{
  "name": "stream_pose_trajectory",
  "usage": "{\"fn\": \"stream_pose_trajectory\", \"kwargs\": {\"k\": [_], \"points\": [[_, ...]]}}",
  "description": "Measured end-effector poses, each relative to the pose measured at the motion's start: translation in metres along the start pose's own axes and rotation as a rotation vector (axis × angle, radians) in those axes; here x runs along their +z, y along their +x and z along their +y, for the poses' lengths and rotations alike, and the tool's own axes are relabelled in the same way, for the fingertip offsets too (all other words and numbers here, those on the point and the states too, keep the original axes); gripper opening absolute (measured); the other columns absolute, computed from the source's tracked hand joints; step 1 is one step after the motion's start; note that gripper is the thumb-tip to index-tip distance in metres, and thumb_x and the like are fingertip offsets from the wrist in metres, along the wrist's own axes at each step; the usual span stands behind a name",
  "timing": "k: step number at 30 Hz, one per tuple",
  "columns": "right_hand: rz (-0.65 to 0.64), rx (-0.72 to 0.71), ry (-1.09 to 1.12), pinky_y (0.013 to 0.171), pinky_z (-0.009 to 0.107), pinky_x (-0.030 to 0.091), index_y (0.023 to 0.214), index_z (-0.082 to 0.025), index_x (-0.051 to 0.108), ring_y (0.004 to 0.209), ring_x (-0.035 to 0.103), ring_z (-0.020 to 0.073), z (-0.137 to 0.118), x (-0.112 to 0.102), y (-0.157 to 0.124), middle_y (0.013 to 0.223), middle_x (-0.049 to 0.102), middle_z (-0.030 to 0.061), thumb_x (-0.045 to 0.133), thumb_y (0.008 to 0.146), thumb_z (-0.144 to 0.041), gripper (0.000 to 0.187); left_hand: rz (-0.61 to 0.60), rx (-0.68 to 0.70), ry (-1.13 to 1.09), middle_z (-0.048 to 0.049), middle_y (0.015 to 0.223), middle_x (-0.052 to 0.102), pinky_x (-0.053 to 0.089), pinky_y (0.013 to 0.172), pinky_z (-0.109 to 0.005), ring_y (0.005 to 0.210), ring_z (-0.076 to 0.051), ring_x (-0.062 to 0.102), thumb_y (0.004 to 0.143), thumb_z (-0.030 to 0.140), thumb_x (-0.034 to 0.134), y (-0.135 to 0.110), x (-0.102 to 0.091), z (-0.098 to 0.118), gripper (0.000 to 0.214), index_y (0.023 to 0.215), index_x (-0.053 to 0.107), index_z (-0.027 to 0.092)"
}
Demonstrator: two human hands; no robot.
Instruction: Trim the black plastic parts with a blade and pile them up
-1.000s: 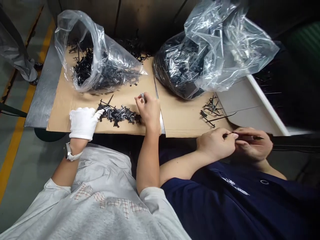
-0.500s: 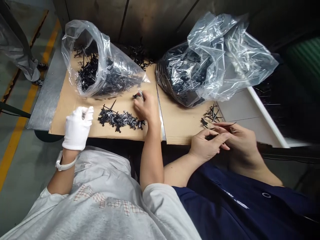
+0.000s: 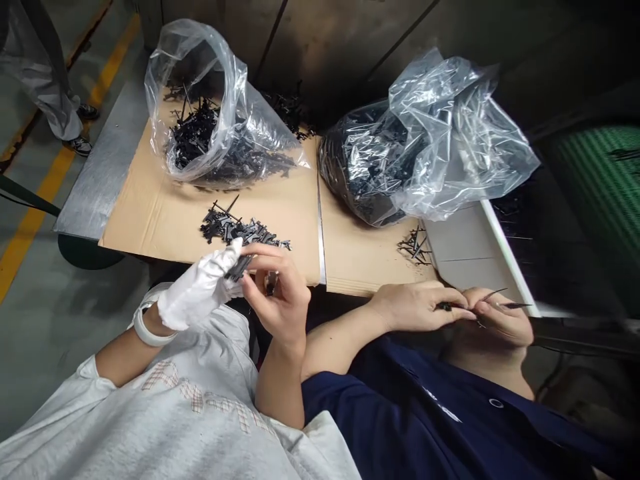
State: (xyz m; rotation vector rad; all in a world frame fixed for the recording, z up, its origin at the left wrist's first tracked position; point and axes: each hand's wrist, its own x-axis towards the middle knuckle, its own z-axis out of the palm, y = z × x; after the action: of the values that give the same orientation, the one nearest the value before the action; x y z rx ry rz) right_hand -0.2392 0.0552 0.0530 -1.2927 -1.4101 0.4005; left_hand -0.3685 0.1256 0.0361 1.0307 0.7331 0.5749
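**Black part pinched between both hands, just off the near edge of the surface**

Held in front of the chest: one small black part [image 3: 239, 267], caught between the two hands. Gloved left hand [image 3: 200, 290] closed on its left end with the fingertips, wrist ringed by a white watch. Bare right hand [image 3: 280, 300] touching the same part from the right, thumb and forefinger closed over its upper end, other fingers curled; something small and dark at the palm, too unclear to name.

Just beyond the hands, a loose pile of parts [image 3: 240, 230] on the cardboard sheet [image 3: 160, 220] covering the surface [image 3: 100, 180]. Farther back, an open clear bag [image 3: 235, 113] lying on its side with more black pieces inside. Well to the right, a second, fuller bag [image 3: 440, 133], with a small scatter of pieces [image 3: 415, 245] near it.

At right, a co-worker in a navy shirt: two bare hands [image 3: 415, 307] together, pinching a thin black sliver [image 3: 500, 301].
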Motion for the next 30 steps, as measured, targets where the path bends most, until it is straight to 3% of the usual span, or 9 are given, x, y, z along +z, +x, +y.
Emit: {"fn": "stream_pose_trajectory", "kwargs": {"k": [4, 8, 12, 15, 17, 20, 23, 26, 30], "points": [[-0.024, -0.086, -0.099, 0.051, 0.03, 0.047, 0.105, -0.029, 0.068, 0.078, 0.07, 0.0191, -0.01, 0.002, -0.003, 0.113, 0.079, 0.0063, 0.065, 0.095, -0.014, 0.018, 0.04, 0.135, 0.198, -0.0105, 0.113, 0.072, 0.061, 0.102, -0.037, 0.12, -0.024, 0.066, 0.09, 0.045, 0.069, -0.01, -0.006, 0.008, 0.032, 0.11, 0.072, 0.02], [0.026, 0.041, -0.05, 0.059, 0.037, 0.053, 0.109, -0.032, 0.073, 0.085, 0.069, 0.024, -0.015, -0.002, -0.01, 0.119, 0.074, 0.0082, 0.06, 0.099, -0.035, 0.016, 0.144, 0.275, 0.412, -0.01, 0.12, 0.071, 0.056, 0.111, -0.038, 0.124, -0.025, 0.065, 0.09, 0.04, 0.069, -0.013, -0.006, 0.007, 0.026, 0.109, 0.07, 0.021], [0.103, 0.164, 0.079, 0.044, 0.03, 0.038, 0.12, -0.032, 0.071, 0.058, 0.05, 0.0141, -0.018, 0.001, -0.02, 0.103, 0.067, 0.0075, 0.046, 0.104, -0.046, 0.032, 0.263, 0.316, 0.399, -0.0085, 0.107, 0.072, 0.06, 0.099, -0.031, 0.104, -0.019, 0.07, 0.106, 0.05, 0.048, -0.019, 0.005, 0.008, 0.033, 0.103, 0.064, 0.021], [0.082, 0.346, 0.302, 0.041, 0.024, 0.034, 0.111, -0.029, 0.07, 0.05, 0.045, 0.0113, -0.021, 0.01, -0.02, 0.07, 0.057, -0.0018, 0.066, 0.098, -0.044, 0.021, 0.403, 0.461, 0.408, -0.0068, 0.093, 0.07, 0.06, 0.087, -0.03, 0.087, -0.017, 0.068, 0.103, 0.07, 0.046, -0.028, 0.013, 0.015, 0.053, 0.092, 0.061, 0.021], [0.115, 0.406, 0.394, 0.042, 0.024, 0.037, 0.099, -0.027, 0.07, 0.046, 0.045, 0.0098, -0.023, 0.013, -0.016, 0.065, 0.059, -0.0036, 0.073, 0.095, -0.041, 0.015, 0.412, 0.567, 0.461, -0.0065, 0.089, 0.067, 0.059, 0.084, -0.031, 0.083, -0.017, 0.065, 0.101, 0.073, 0.047, -0.032, 0.014, 0.018, 0.057, 0.084, 0.061, 0.021], [0.167, 0.267, 0.313, 0.047, 0.026, 0.046, 0.095, -0.028, 0.072, 0.052, 0.06, 0.0114, -0.025, 0.008, -0.011, 0.077, 0.074, -0.0002, 0.073, 0.095, -0.029, 0.001, 0.299, 0.521, 0.437, -0.0067, 0.09, 0.065, 0.057, 0.083, -0.031, 0.085, -0.017, 0.063, 0.103, 0.071, 0.044, -0.032, 0.007, 0.018, 0.058, 0.084, 0.064, 0.02], [0.093, 0.04, 0.068, 0.06, 0.028, 0.055, 0.101, -0.03, 0.073, 0.072, 0.073, 0.0161, -0.024, -0.005, -0.008, 0.089, 0.079, 0.0012, 0.07, 0.094, -0.014, 0.018, 0.095, 0.221, 0.274, -0.0062, 0.081, 0.062, 0.056, 0.077, -0.031, 0.078, -0.017, 0.061, 0.103, 0.072, 0.036, -0.026, -0.005, 0.015, 0.062, 0.085, 0.064, 0.02], [-0.008, -0.075, -0.125, 0.06, 0.03, 0.055, 0.105, -0.03, 0.072, 0.071, 0.071, 0.0169, -0.023, -0.01, -0.008, 0.084, 0.077, 0.0006, 0.066, 0.093, -0.009, 0.025, -0.138, -0.031, 0.174, -0.0037, 0.064, 0.051, 0.052, 0.064, -0.031, 0.064, -0.016, 0.052, 0.1, 0.071, 0.038, -0.022, -0.013, 0.014, 0.061, 0.073, 0.055, 0.02], [-0.013, -0.071, -0.216, 0.058, 0.031, 0.054, 0.107, -0.03, 0.072, 0.061, 0.065, 0.0159, -0.023, 0.0, -0.015, 0.076, 0.073, -0.0011, 0.062, 0.094, -0.011, 0.025, -0.286, -0.117, 0.04, 0.0018, 0.056, 0.037, 0.043, 0.056, -0.029, 0.054, -0.011, 0.037, 0.097, 0.06, 0.051, -0.023, -0.012, 0.019, 0.05, 0.068, 0.045, 0.02]]}}
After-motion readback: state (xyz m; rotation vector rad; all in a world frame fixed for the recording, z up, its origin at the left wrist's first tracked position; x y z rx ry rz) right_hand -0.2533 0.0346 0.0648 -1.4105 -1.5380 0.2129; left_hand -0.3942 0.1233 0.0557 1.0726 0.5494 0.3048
